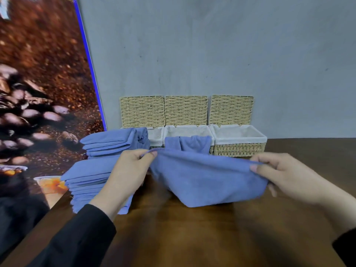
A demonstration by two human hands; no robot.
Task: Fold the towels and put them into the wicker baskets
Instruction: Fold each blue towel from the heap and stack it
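Head: both hands (133,166) (277,170) pinch blue towel (206,182); no legible writing.

we are seeing a blue towel (208,180) sagging between both hands, a blue stack (90,176) lying just left of the left hand, and three open wicker baskets (238,141) sitting beyond the hands, lids up.

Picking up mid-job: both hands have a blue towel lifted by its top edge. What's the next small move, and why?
Probably lower the towel forward onto the table to finish a fold. The left hand and right hand each pinch a top corner, the cloth sags between them with its lower part already resting on the wood, and it looks too wide for the middle basket.
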